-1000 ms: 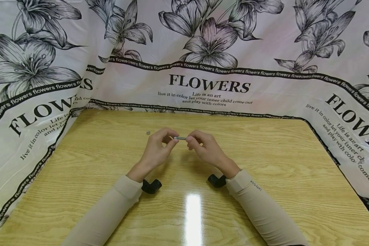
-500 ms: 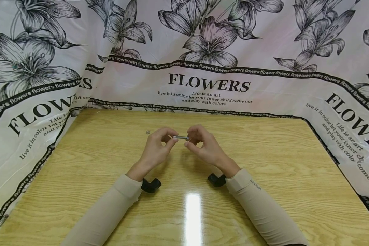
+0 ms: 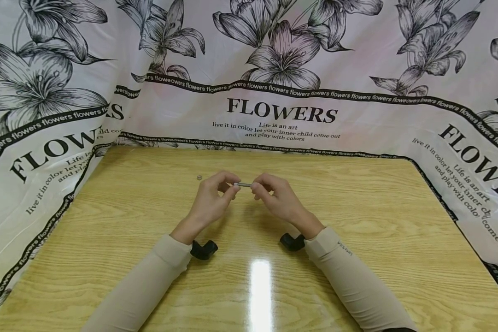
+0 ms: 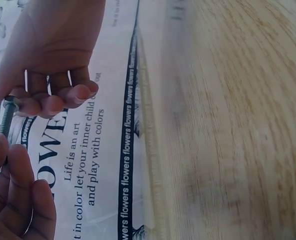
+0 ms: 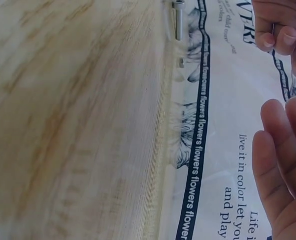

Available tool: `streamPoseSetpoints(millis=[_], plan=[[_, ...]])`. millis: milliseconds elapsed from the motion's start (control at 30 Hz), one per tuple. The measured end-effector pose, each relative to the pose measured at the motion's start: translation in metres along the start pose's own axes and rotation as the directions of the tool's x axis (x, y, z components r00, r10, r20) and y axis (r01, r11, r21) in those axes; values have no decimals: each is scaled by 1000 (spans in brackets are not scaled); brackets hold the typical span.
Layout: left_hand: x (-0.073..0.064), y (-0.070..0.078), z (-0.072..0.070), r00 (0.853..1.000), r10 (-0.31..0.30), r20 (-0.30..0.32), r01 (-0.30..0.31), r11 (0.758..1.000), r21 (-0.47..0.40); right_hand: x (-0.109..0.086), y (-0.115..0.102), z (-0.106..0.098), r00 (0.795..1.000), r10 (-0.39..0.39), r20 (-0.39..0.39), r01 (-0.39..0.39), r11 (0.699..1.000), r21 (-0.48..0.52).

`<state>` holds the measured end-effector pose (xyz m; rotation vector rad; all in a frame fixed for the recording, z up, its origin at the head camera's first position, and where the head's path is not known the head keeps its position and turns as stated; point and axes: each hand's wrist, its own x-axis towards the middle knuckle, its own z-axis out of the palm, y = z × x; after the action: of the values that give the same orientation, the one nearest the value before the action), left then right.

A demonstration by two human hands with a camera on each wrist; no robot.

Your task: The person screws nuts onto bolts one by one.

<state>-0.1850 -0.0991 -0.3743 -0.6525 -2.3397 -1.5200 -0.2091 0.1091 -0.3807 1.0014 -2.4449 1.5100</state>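
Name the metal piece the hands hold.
The grey, threaded metal bolt pinched by the left hand and right hand; the small silvery metal piece rests on the yellow wooden tabletop.

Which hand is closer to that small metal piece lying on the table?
Left. In the head view, the small metal piece lies just left of the left hand; the right hand is farther right, at the bolt's other end.
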Motion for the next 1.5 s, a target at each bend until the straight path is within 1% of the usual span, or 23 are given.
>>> streamPoseSetpoints(millis=[200,267,433,567,767,900,1000,1133,1200,1300,1400,1500], plan=[[0,0,0,1000,0,7,0,1000,-7,-1,0,-1,999,35,-2,-35,999,-2],[0,0,0,1000,1,7,-1,1000,-2,-1,-1,-1,1000,25,-4,-25,1000,-4],[0,1,0,1000,2,2,-2,1000,1,-1,0,0,999,-33,-7,34,999,12],[-1,1,1,1000,-6,0,6,1000,-2,-1,1,1,998,-63,-10,63,998,18],[-1,2,1,1000,-7,-8,7,1000,-12,-2,1,0,998,-58,-25,58,998,-12],[-2,3,1,1000,-9,-1,9,1000,-12,-2,2,0,997,-68,-29,67,997,-24],[-2,3,1,1000,-14,2,14,1000,-8,-3,2,0,998,-50,-41,49,998,-35],[-2,4,1,1000,-16,-2,16,1000,-4,-4,2,-1,999,9,-41,-11,999,-35],[-1,3,1,1000,-17,-3,17,1000,-2,-4,2,-1,999,21,-34,-22,999,-31],[-1,3,0,1000,-23,-3,23,1000,3,-3,2,0,1000,-8,-31,7,1000,-23],[-1,2,-2,1000,-30,-3,30,1000,4,-1,1,1,996,-79,-35,78,997,-7],[0,1,-3,1000,-29,0,29,1000,-11,0,-9,1,990,-131,-46,131,991,-4]])
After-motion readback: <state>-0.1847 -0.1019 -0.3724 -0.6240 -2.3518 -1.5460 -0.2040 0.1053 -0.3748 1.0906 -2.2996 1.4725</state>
